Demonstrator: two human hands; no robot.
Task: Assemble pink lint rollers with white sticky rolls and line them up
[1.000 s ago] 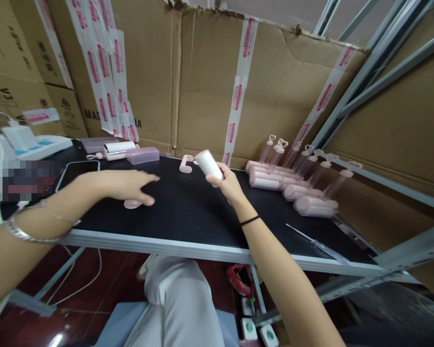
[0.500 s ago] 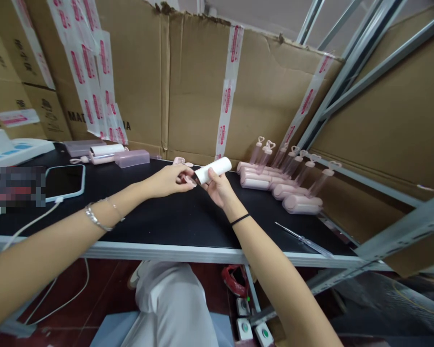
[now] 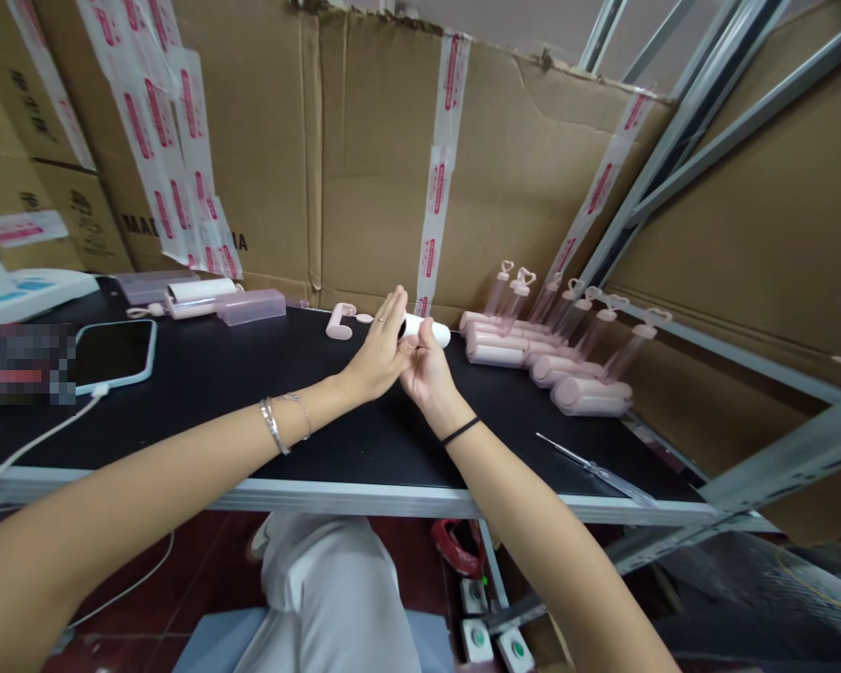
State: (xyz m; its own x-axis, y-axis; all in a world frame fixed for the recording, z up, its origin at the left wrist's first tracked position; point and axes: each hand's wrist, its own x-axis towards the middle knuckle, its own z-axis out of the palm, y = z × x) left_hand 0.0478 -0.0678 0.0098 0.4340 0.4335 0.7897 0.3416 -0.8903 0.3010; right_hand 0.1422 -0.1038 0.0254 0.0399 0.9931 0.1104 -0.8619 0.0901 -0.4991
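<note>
My right hand (image 3: 428, 376) is wrapped round a white cylinder (image 3: 437, 333), its thumb lying on top of it. The cylinder's rounded end points right. Against its dark left end, my left hand (image 3: 379, 353) is pressed palm-on with the fingers stretched upward. Whatever lies under that palm is hidden. Just behind the left hand, a curved pink plastic piece (image 3: 337, 322) rests on the black tabletop (image 3: 308, 393).
Several pink devices (image 3: 589, 395) with clear tubes and heart-shaped loops stand at right, near a screwdriver (image 3: 595, 467). At left are a translucent pink case (image 3: 252, 306), a phone (image 3: 116, 355) on a cable and a power strip (image 3: 42, 290). Cardboard (image 3: 378, 168) walls the back.
My left hand has gone from pinching a small pink piece at the cylinder's dark end to pressing its flat palm there. The cylinder has turned closer to level.
</note>
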